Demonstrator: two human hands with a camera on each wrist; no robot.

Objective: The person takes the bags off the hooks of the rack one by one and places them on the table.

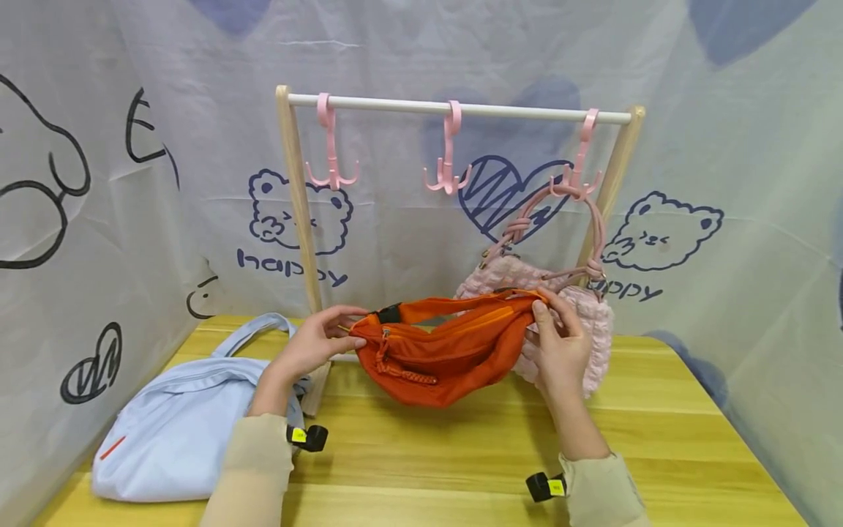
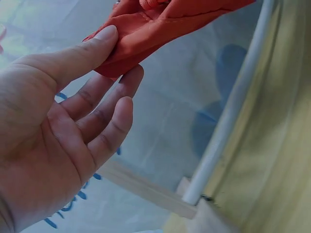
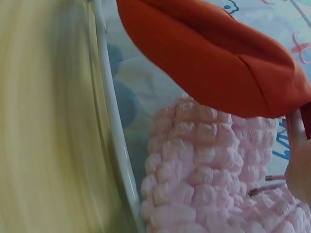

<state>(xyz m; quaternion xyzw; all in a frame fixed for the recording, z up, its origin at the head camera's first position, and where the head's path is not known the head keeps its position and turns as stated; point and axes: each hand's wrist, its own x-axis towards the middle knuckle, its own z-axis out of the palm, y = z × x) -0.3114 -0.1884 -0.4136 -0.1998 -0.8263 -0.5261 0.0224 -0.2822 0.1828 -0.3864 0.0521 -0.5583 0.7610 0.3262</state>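
Note:
An orange-red waist bag [image 1: 441, 359] with zips and a black buckle [image 1: 388, 314] is held up above the table by both hands. My left hand [image 1: 323, 340] pinches its left end between thumb and fingers, as the left wrist view shows with the bag's corner [image 2: 131, 46]. At the other end, my right hand [image 1: 563, 340] grips the bag's upper corner with the thumb in front. In the right wrist view the bag's smooth underside [image 3: 209, 63] fills the top, and only part of the right hand [image 3: 299, 160] shows at the edge.
Behind stands a rack with a white rail [image 1: 388, 105] and pink hooks [image 1: 448, 157]. A pink quilted bag [image 1: 599, 322] hangs by its handles from the right hook, just behind my right hand. A light blue bag [image 1: 178, 424] lies on the wooden table [image 1: 421, 468] at left.

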